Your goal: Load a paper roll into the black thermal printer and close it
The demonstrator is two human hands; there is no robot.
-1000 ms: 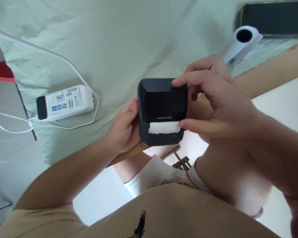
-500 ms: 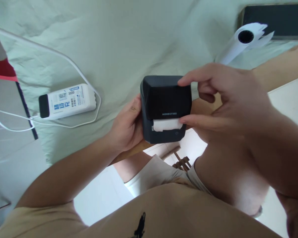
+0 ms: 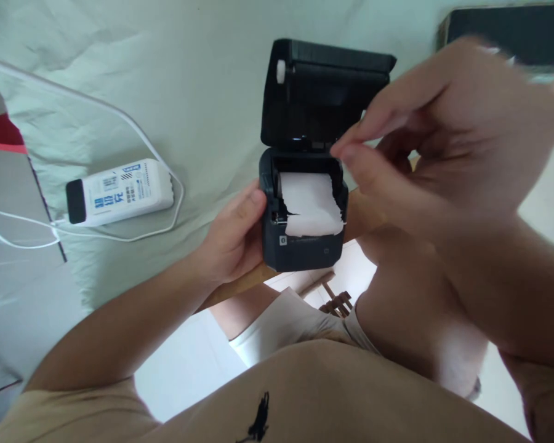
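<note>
A small dark label printer [image 3: 305, 249] is held at the table's near edge by my left hand [image 3: 233, 237], which grips its left side. Its lid [image 3: 323, 92] stands swung up and back. Inside lies a white paper roll [image 3: 311, 209] with a torn end hanging over the front. My right hand [image 3: 443, 135] hovers blurred just to the right of the lid, thumb and forefinger close together at the lid's lower right corner; whether they touch it is unclear.
A white power bank [image 3: 120, 191] with a white cable [image 3: 120, 117] lies on the pale green cloth [image 3: 203, 74] to the left. A dark flat object [image 3: 508, 24] sits at the back right. A red strip [image 3: 0, 132] shows at the left edge.
The printer's lid has swung from closed to fully open, exposing the paper roll. My right hand lifted up and away from the front slot. The white tube at back right is now hidden.
</note>
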